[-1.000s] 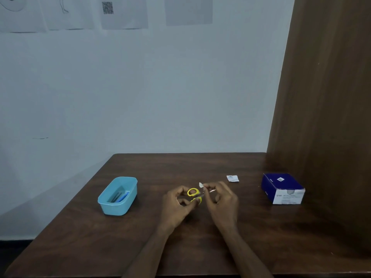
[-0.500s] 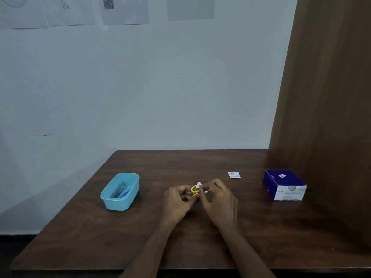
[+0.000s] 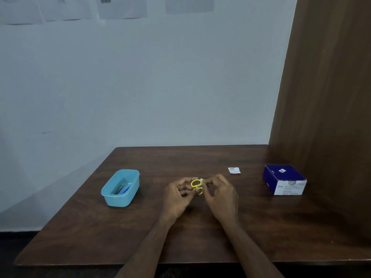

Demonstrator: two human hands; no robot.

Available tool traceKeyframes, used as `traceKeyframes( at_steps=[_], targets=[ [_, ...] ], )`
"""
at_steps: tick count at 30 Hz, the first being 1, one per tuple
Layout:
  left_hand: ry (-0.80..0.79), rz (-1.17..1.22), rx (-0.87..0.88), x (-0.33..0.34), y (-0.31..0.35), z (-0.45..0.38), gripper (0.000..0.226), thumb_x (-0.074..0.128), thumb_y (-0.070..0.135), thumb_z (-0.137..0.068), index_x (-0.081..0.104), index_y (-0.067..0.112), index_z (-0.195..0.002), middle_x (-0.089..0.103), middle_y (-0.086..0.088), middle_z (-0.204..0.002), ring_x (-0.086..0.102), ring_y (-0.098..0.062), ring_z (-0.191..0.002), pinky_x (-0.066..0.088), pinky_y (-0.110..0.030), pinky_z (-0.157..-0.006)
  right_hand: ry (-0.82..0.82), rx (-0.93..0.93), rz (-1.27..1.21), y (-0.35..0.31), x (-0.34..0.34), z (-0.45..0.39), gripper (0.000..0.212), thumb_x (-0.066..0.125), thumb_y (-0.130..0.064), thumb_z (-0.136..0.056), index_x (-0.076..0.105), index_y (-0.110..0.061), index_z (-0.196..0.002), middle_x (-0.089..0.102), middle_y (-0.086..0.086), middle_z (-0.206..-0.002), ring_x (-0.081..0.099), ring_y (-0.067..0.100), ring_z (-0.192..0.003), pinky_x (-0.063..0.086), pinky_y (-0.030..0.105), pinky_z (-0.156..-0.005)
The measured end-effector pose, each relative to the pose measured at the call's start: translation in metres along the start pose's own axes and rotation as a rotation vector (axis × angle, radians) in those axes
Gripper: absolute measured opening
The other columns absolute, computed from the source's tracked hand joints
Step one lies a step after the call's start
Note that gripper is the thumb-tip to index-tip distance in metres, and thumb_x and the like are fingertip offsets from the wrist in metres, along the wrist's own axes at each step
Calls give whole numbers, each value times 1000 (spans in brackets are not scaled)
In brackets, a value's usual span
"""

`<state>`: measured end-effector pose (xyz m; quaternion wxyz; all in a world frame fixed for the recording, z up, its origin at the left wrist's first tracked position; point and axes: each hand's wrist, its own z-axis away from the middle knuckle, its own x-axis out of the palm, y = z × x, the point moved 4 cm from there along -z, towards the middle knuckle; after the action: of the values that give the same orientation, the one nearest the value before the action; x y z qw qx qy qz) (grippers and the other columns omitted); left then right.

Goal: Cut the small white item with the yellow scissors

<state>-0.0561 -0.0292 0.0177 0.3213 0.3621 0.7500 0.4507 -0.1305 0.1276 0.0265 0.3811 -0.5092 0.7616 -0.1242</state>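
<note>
Left hand grips yellow scissors, handles toward wall; right hand pinches white scrap.

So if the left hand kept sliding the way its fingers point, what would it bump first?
Its fingers point right, so the left hand, gripping the yellow scissors, would probably meet the right hand first; they look nearly touching, though depth is hard to judge.

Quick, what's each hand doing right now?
Left hand: fingers curled, holding the yellow-handled scissors.
Right hand: fingertips pinching a small white piece beside the scissors' handles.
</note>
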Motion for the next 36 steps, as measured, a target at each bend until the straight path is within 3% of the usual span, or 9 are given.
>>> traceKeyframes(
  at_steps=[3, 7, 9, 14, 20, 23, 25, 32, 36],
  targets=[
    [3, 10, 6, -1, -1, 0, 38, 82, 1, -90, 76, 18, -124, 83, 1, -104, 80, -17, -97, 63, -32, -87, -113, -141, -97, -6, 8, 2, 13, 79, -28, -88, 67, -28, -84, 62, -12, -89, 43, -3, -53, 39, 26, -53],
    [23, 89, -10, -1, 3, 1, 46, 83, 7, -92, 71, 21, -135, 79, 2, -121, 81, -21, -102, 66, -35, -88, -29, -143, -108, -9, -1, 1, 5, 74, -32, -89, 70, -29, -88, 64, -16, -93, 47, 4, -50, 46, 31, -51],
    [38, 127, -36, -1, 4, 3, 42, 80, 4, -94, 72, 19, -133, 80, 0, -120, 81, -23, -99, 67, -40, -89, -1, -108, -110, -4, -4, 1, 3, 74, -34, -88, 72, -31, -89, 65, -17, -94, 49, 6, -50, 47, 31, -52],
    [57, 43, -53, -4, -3, 1, 27, 83, 9, -89, 78, 25, -110, 82, 2, -104, 78, -21, -100, 63, -58, -92, -144, -135, -93, -5, 6, 1, 9, 78, -33, -88, 73, -33, -96, 64, -16, -95, 50, 4, -53, 49, 31, -54],
    [10, -51, -52, -1, -7, -1, 20, 87, 25, -85, 72, 22, -97, 82, 2, -85, 77, -15, -82, 58, -44, -87, -182, 35, -272, 5, 6, -5, 12, 78, -24, -93, 71, -32, -90, 74, -23, -87, 59, 11, -41, 45, 26, -47],
    [-78, -7, -40, 3, -6, -1, 33, 87, 12, -85, 69, 21, -111, 82, -3, -88, 73, -14, -78, 60, -33, -79, -195, 55, -291, 6, 7, -4, 12, 78, -25, -94, 71, -33, -91, 74, -22, -83, 60, 12, -41, 45, 27, -46],
    [-119, -29, -37, 5, -6, -1, 44, 86, 6, -85, 68, 23, -122, 83, -3, -90, 74, -13, -80, 60, -28, -83, -179, 33, -224, 6, 7, -3, 11, 79, -28, -90, 71, -35, -89, 72, -24, -80, 57, 11, -48, 40, 24, -48],
    [-20, 6, -53, -1, -7, -5, 53, 89, 14, -87, 68, 22, -135, 81, -7, -96, 60, -12, -75, 58, -32, -77, -13, -9, -238, 3, -3, -6, 15, 83, -19, -88, 72, -29, -87, 59, -14, -98, 53, 14, -54, 40, 22, -51],
    [2, 71, -40, -3, -8, -4, 42, 88, 14, -89, 74, 23, -128, 75, -15, -102, 62, -15, -78, 63, -37, -79, -109, -71, -97, 1, 3, -1, 10, 83, -35, -87, 74, -33, -91, 54, -18, -101, 52, 7, -54, 42, 27, -51]
  ],
)
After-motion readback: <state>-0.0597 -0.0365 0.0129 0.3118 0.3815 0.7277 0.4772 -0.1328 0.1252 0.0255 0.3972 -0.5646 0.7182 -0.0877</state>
